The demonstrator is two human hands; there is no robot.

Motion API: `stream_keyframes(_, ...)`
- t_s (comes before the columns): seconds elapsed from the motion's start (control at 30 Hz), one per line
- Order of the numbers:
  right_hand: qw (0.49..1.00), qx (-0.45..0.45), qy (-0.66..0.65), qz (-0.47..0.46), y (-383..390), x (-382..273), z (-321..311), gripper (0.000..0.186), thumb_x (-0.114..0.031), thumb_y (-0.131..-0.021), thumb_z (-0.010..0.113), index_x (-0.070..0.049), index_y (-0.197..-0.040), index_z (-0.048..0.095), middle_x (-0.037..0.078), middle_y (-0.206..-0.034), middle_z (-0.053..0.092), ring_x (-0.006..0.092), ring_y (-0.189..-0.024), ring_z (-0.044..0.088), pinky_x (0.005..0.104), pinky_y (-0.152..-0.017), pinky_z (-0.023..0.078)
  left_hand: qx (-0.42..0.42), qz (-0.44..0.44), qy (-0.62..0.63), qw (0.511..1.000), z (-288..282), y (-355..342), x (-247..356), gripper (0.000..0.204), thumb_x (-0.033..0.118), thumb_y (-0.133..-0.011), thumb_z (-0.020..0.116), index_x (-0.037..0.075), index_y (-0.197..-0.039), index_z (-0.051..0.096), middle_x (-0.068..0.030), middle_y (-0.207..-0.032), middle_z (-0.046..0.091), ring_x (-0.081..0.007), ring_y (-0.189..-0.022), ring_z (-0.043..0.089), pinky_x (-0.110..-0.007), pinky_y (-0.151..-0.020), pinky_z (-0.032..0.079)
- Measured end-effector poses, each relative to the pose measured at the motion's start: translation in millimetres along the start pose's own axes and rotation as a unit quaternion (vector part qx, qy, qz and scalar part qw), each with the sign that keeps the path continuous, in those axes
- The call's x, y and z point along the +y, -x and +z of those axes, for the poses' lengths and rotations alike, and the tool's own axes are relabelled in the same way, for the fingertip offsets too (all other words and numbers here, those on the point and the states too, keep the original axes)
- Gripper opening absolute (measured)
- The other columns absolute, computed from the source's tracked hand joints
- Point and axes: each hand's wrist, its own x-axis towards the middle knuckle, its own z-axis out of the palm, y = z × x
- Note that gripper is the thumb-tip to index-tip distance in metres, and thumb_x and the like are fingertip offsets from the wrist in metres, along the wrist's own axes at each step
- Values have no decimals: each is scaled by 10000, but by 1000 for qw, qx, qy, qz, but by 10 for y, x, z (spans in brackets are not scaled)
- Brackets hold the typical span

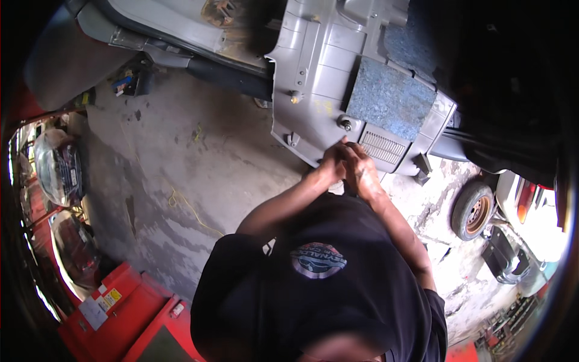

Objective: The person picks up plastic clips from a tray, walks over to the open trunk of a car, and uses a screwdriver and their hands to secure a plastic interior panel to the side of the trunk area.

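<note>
My left hand (332, 161) and my right hand (363, 168) meet at the lower edge of a large grey plastic trim panel (322, 72), fingers curled and overlapping; what lies between them is hidden. Just above my fingers is a metal fitting (345, 124) on the panel. A vented grille (383, 146) sits right of my hands, below a blue-grey felt pad (392, 96). A dark bracket (422, 166) sticks out at the panel's lower right corner.
A vehicle's open sill (169, 30) runs along the top, with a dark interior at right. A loose wheel (473, 211) and dark parts (503, 256) lie at right. Red cabinets (105, 314) stand lower left, bagged parts (57, 166) at left. A yellow cord (196, 214) crosses the concrete floor.
</note>
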Motion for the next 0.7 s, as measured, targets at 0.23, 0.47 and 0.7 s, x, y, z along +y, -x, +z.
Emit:
stream_keyframes(0.23,988,-61,-135,-35,-466,-189,-104,352,112,-821,538,-1,-1145,618,225,-1136,632,423,-1025,632,456,-863,532,43,124,-94,987,59,144,524,358,294,-1052,449,-1,-970,634,-81,-807,676,-182,-719,643,-316,-673,528)
stream_keyframes(0.47,993,1,-111,34,-1003,-85,9,248,62,-914,514,13,-1126,632,160,-1037,669,269,-959,683,346,-790,552,187,193,-166,949,81,440,1679,305,379,-991,593,101,-865,585,15,-678,552,-79,-477,467,-229,-422,357)
stream_keyframes(0.7,981,69,-25,180,-1319,-332,750,532,21,-862,600,-19,-1376,471,163,-1057,652,265,-829,659,358,-734,561,306,475,-612,554,-25,206,3731,404,428,-967,617,85,-763,552,-52,-574,550,-182,-476,508,-319,-443,384)
